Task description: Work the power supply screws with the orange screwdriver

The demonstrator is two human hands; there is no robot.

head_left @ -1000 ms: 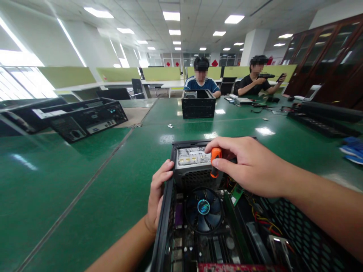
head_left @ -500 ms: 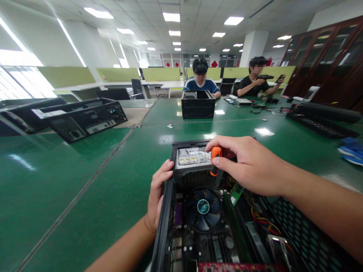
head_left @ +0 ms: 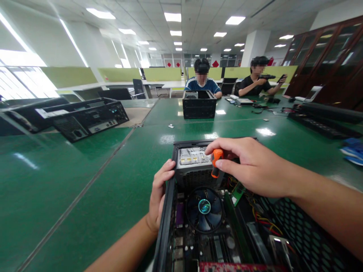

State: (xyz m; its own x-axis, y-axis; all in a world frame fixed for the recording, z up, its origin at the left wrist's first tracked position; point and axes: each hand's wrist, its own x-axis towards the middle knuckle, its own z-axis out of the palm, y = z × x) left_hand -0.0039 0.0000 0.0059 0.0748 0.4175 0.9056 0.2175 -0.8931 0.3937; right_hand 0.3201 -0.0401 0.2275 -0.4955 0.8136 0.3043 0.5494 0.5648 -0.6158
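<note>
Right hand: the right hand point(head_left: 252, 166) pinches the orange and black tool point(head_left: 217, 162) between the thumb and the pointing finger, with the other fingers tucked behind
Tool: it looks like a screwdriver, it stands almost straight up in that pinch, and I cannot see its tip
Left hand: the left hand point(head_left: 160, 189) is left of the pinch, with its fingers over the edge of the computer case point(head_left: 168, 200); its thumb is hidden, so I cannot tell if it squeezes
Case: it lies open below and around the pinch, on the green table point(head_left: 85, 211), and a firm left hand should stop it from sliding
Silver box: the silver box point(head_left: 193, 155) is just left of the pinch, so the tool should go straight and not scrape it
Fan: the fan point(head_left: 204, 207) is nearer the person than the pinch, and a slip could bump its blades
Wires: the wires point(head_left: 265, 223) are right of the pinch and nearer the person, so it seems best not to snag them
Turning: small, slow twists with a soft push down should work better than a hard shove
</note>
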